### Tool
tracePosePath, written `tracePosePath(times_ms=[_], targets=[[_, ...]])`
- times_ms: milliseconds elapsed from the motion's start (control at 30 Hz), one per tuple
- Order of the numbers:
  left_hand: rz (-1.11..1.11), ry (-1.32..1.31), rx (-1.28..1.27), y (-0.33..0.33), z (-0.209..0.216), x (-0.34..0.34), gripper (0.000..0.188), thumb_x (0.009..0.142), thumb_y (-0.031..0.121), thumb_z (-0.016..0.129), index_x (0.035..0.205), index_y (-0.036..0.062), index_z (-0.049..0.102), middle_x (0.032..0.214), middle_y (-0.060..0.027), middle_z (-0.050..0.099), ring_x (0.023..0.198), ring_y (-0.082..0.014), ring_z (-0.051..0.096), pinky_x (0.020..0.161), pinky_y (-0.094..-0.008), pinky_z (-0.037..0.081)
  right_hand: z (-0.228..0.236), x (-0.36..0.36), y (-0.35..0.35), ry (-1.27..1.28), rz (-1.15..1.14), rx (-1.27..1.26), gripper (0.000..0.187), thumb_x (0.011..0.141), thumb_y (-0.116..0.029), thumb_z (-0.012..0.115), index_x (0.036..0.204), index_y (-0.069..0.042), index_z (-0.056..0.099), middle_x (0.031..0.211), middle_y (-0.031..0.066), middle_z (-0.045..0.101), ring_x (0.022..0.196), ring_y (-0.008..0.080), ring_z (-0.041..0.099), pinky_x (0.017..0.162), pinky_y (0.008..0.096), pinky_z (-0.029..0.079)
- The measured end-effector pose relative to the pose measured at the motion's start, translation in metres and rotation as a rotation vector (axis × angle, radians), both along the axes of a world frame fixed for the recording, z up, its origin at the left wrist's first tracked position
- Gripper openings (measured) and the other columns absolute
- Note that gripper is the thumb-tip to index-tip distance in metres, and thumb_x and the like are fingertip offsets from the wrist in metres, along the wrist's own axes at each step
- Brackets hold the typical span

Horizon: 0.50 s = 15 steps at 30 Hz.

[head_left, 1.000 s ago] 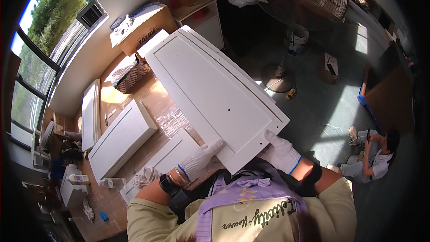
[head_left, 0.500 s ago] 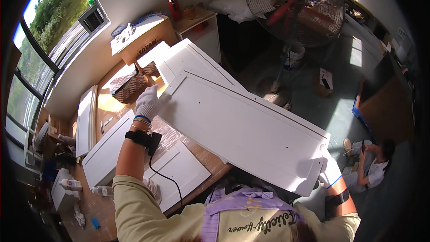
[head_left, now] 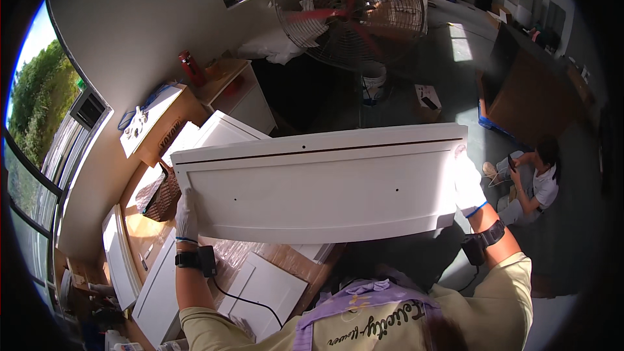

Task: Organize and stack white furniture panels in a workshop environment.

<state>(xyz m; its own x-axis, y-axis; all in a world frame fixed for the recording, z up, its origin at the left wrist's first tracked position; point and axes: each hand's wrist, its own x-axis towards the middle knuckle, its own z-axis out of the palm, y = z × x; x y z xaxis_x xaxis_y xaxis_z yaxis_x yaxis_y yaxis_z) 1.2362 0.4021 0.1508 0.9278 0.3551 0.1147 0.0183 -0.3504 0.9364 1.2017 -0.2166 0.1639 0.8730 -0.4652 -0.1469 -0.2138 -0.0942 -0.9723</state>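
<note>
A long white furniture panel (head_left: 318, 201) is held up in front of me. It has a recessed face, small dark holes and a narrow groove along its upper edge. My left hand (head_left: 186, 214), in a white knit glove, grips the left end; the panel hides part of the fingers. At the opposite end my right hand (head_left: 467, 182), gloved too, is closed on the edge in bright sunlight. Below the panel, a smaller white panel (head_left: 265, 292) lies on the plastic-covered wooden workbench (head_left: 328, 279). More white panels (head_left: 227, 129) are stacked behind the held one.
Another white panel (head_left: 156, 302) and narrow white boards (head_left: 119, 253) lie at the left. Beyond stand a cardboard box (head_left: 170, 133), a low cabinet (head_left: 244, 107) with a red flask (head_left: 191, 68), and a large fan (head_left: 348, 16). A person (head_left: 536, 179) sits on the floor at the right.
The panel has swung from a diagonal slant to nearly level and tipped, so its grooved edge shows. My left hand has dropped lower, and my view has turned to the right.
</note>
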Motion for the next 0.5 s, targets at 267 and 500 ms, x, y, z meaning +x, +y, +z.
tracePosePath(times_ms=[267, 500], targets=[[0.142, -0.51, -0.415, 0.029, -0.049, -0.004, 0.073, 0.087, 0.062, 0.036, 0.122, -0.0023, 0.044, 0.105, -0.0091, 0.056, 0.09, -0.0196, 0.056, 0.077, -0.0307, 0.048, -0.075, 0.043, 0.011, -0.565, -0.394, -0.854, 0.014, 0.083, -0.02, 0.055, 0.082, -0.008, 0.05, 0.062, 0.0109, 0.055, 0.057, 0.0309, 0.057, 0.05, 0.037, 0.043], [0.212, -0.528, -0.436, 0.03, -0.053, -0.012, 0.073, 0.087, 0.062, 0.036, 0.121, -0.0025, 0.045, 0.105, -0.0098, 0.056, 0.09, -0.02, 0.056, 0.077, -0.031, 0.048, -0.083, 0.036, 0.004, -0.424, -0.309, -0.724, 0.026, 0.086, -0.03, 0.055, 0.078, -0.006, 0.048, 0.06, 0.015, 0.054, 0.055, 0.0336, 0.055, 0.049, 0.0374, 0.042]])
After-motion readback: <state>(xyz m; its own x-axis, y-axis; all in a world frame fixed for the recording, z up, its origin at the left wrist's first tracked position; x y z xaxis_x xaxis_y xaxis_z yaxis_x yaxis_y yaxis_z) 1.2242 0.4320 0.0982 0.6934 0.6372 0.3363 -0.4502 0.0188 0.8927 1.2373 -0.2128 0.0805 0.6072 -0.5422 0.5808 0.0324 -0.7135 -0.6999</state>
